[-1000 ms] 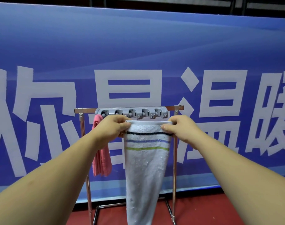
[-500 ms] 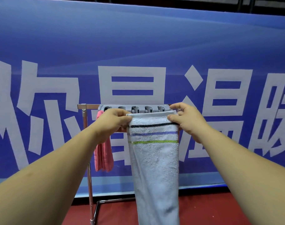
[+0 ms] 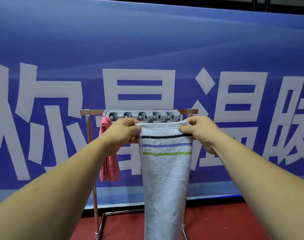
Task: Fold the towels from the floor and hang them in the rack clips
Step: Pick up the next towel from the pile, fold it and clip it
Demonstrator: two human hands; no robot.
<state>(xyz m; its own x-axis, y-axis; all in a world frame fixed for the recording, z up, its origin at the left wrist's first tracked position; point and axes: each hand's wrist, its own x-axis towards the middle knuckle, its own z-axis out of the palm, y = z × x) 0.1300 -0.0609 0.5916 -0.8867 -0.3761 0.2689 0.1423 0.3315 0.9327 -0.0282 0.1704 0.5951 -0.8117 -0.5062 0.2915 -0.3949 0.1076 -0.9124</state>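
White towel (image 3: pixel 166 172) with black, purple and green stripes near its top, hanging long and narrow in the near middle, lower end cut off by the frame's bottom edge. Top folded edge stretched flat between two hands, just in front of and slightly below the clip strip. Left hand (image 3: pixel 120 131) closed on the towel's top left corner, fingers curled over the fabric. Right hand (image 3: pixel 199 131) closed on the top right corner, thumb pressed on the near face, other fingers wrapped behind. Both bare forearms reaching in from the near lower corners.

Just beyond the hands, grey clip strip (image 3: pixel 141 116) with a row of clips, mounted along the top bar of a chrome rack (image 3: pixel 88 129). Cannot tell whether the towel's edge touches any clip. Pink towel (image 3: pixel 109 163) hanging from the leftmost clip, partly hidden by the left wrist, left of the white towel and apart from it. Rack's base tubes on the red floor (image 3: pixel 225 220).

Farthest back, blue banner (image 3: pixel 147 49) with large white characters spanning the whole width behind the rack.
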